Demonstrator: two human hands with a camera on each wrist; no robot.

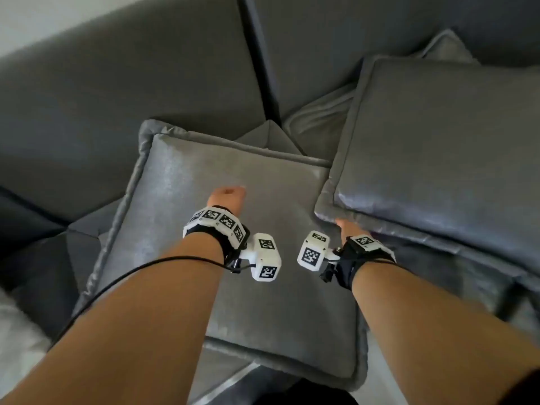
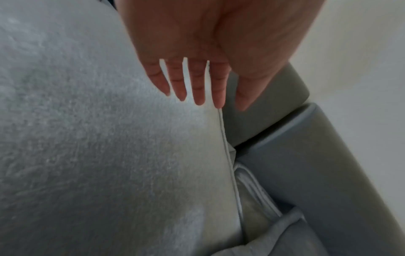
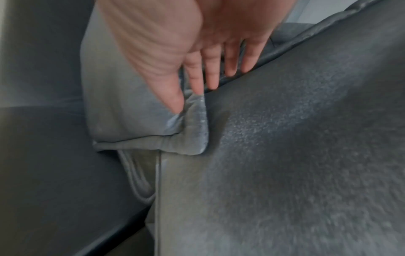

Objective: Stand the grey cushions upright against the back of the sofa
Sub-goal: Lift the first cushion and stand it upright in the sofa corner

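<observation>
The left cushion (image 1: 181,200) and the right cushion (image 1: 438,141) were covered in grey, velvety cloth with a short nap. A silvery sheen was seen where light struck it, and the flanged edges (image 3: 192,131) looked glossier. The sofa (image 1: 131,83) was upholstered in darker, matt, smooth cloth. The wrist bands (image 1: 216,222) were made of hard, matt white plastic faced with black-and-white printed squares, and were fastened by black cloth straps (image 1: 347,270). A thin black cable (image 1: 146,266) was smooth-coated.

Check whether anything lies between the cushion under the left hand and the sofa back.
Yes. Another cushion's corner pokes out behind the left cushion, in front of the sofa back, and the right cushion overlaps its right edge.
</observation>
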